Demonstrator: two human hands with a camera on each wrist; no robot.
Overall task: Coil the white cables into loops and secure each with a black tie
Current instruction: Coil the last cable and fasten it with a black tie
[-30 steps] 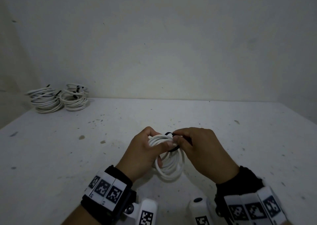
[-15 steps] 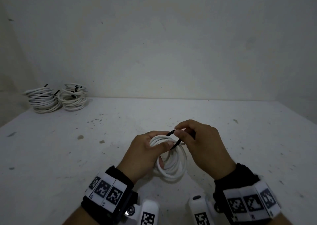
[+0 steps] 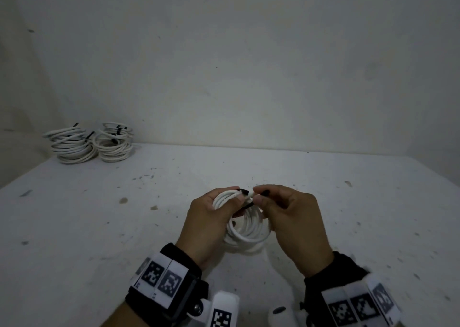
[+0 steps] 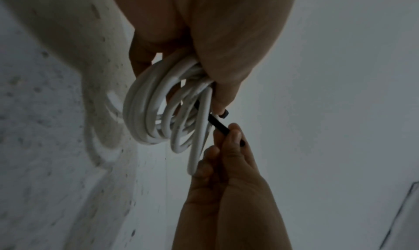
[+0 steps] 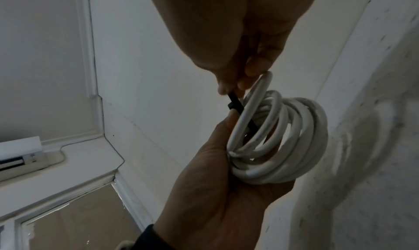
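Note:
A white cable coil point(image 3: 249, 229) of several loops hangs just above the table, gripped at its top by my left hand point(image 3: 211, 217). In the left wrist view the coil point(image 4: 154, 110) sits between thumb and fingers. A black tie point(image 3: 245, 192) crosses the top of the coil. My right hand point(image 3: 286, 217) pinches the tie's free end point(image 4: 217, 125) between thumb and forefinger. The right wrist view shows the tie point(image 5: 235, 103) running behind the nearest loop of the coil point(image 5: 283, 137), with its head by my left thumb tip.
Two stacks of tied white coils point(image 3: 72, 144) point(image 3: 114, 142) stand at the table's far left corner against the wall. The white table point(image 3: 99, 227) is speckled with dark marks. Its right edge point(image 3: 423, 172) lies near a wall.
Both hands shifted slightly right and up with the coil. My right hand has changed its grip on the tie and now pinches its end close to the coil's top.

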